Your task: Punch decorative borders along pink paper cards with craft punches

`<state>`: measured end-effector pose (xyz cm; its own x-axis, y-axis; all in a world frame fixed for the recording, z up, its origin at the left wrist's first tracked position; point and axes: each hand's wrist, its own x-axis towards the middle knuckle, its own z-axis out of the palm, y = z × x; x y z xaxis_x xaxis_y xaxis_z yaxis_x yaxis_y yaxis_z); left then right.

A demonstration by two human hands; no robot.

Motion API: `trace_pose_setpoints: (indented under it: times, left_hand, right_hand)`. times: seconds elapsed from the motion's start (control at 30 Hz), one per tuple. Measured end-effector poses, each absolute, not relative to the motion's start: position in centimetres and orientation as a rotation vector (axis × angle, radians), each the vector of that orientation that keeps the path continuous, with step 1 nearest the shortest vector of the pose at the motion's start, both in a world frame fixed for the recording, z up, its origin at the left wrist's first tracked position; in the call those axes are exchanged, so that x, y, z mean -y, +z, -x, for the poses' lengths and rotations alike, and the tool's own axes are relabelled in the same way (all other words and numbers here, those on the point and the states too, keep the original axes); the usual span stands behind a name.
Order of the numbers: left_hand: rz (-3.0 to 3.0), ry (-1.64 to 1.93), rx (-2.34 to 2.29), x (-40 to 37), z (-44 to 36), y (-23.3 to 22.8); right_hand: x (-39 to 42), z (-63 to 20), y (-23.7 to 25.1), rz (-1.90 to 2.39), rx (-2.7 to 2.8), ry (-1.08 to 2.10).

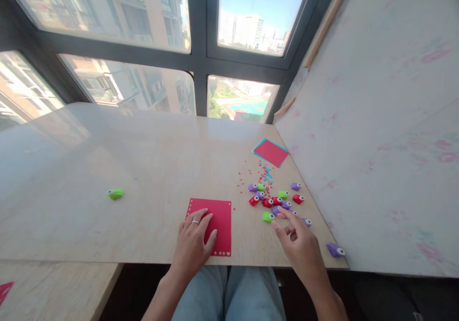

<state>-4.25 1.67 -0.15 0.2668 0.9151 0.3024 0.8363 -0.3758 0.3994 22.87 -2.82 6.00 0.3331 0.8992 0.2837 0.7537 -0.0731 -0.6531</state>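
Writing or labels cannot be read anywhere on the things in view. Left hand (pixel 193 242) lies flat, palm down, on a red card (pixel 218 220) near the table's (pixel 107 158) front edge, its fingers (pixel 201 218) spread loosely and gripping nothing; a ring shows on one finger. The card has small holes punched along its top, left and bottom edges. Right hand (pixel 299 244) hovers just right of the card, wrist low, forefinger stretched to a purple punch (pixel 277 210) at the near side of a pile of punches (pixel 278 199) in red, green and purple; the other fingers curl loosely and hold nothing. A green punch (pixel 267 217) lies just beside that fingertip. Confetti (pixel 263 173) in red and blue is scattered beyond the pile, and a second red card (pixel 271 152) lies on a blue sheet farther back. One green punch (pixel 115 193) lies well apart to the left, one purple punch (pixel 335 250) by the front right corner.
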Motion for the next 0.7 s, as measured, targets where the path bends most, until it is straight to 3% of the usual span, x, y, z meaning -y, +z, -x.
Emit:
trace_pose_setpoints:
  times: [0.4,0.7]
  left_hand:
    - [-2.232,0.550,-1.759,-6.0,2.7,3.1]
    - [-2.309,0.704,-1.613,-8.3,1.7,2.2]
  right_hand:
    - [3.1,-22.3,2.2,2.049,1.462,0.342]
    - [3.3,-20.8,1.1,1.988,1.269,0.342]
